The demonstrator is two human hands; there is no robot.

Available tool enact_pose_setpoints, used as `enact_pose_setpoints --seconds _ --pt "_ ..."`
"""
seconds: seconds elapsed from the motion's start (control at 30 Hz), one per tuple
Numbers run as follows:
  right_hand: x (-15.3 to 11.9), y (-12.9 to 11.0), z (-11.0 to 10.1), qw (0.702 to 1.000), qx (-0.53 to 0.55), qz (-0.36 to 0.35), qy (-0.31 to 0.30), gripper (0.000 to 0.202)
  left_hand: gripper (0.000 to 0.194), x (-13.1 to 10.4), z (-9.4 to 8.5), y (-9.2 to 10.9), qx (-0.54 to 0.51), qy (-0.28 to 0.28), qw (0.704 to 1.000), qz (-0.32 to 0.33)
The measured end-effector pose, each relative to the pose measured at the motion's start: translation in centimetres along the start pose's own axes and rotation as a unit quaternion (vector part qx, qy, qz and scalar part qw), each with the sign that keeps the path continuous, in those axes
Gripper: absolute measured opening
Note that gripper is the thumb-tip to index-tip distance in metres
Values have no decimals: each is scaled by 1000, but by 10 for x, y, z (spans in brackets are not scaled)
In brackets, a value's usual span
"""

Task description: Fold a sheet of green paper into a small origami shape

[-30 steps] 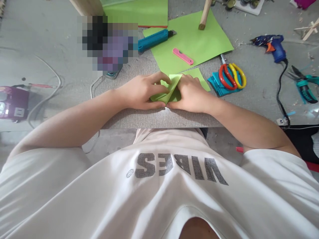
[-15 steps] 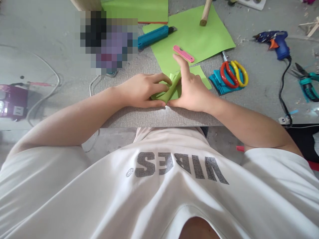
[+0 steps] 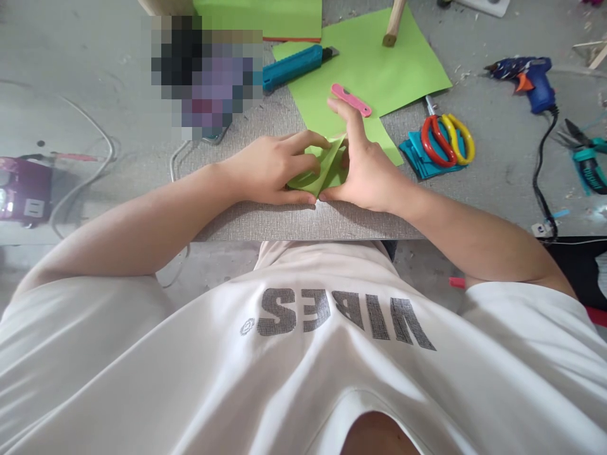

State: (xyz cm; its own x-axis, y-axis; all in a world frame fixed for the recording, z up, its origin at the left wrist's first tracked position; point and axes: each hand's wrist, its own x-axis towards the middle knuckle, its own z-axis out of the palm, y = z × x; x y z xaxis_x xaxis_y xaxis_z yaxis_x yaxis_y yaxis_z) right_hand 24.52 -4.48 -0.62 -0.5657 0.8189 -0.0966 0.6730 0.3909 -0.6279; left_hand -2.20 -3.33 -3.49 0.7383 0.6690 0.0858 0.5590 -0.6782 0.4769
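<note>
Between my hands, close to the table's front edge, lies a partly folded piece of green paper [image 3: 327,165] with a raised diagonal flap. My left hand [image 3: 272,167] grips its left side, fingers curled over the top and thumb along the near edge. On the right side, my right hand [image 3: 367,170] holds the paper with its thumb at the near corner, its index finger pointing away from me. Some of the paper is hidden under my fingers. A pink folding knife [image 3: 351,100] lies just beyond my right index finger.
Scissors [image 3: 439,142] rest on folded blue paper [image 3: 415,161] to the right. Beyond are a large green sheet [image 3: 412,69], a teal utility knife [image 3: 294,67] and a wooden stick [image 3: 393,25]. A glue gun [image 3: 533,79] and pliers [image 3: 588,158] lie far right; a purple box [image 3: 28,189] stands left.
The paper's raised flap has gone from a rolled, curved shape to a flatter one with a sharper diagonal edge. My hands have stayed almost in place.
</note>
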Motion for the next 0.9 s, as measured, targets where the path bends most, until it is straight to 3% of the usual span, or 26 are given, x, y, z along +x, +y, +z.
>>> enact_pose_setpoints --seconds 0.37,0.7,0.9 --pt "5 17 17 999 -24 -34 28 134 72 -1 7 -8 39 58 997 20" --pt "3 16 20 998 -48 -37 29 145 75 -1 9 -11 33 58 997 26" --pt "3 16 18 998 -23 -47 32 128 82 -1 13 -12 26 76 996 24"
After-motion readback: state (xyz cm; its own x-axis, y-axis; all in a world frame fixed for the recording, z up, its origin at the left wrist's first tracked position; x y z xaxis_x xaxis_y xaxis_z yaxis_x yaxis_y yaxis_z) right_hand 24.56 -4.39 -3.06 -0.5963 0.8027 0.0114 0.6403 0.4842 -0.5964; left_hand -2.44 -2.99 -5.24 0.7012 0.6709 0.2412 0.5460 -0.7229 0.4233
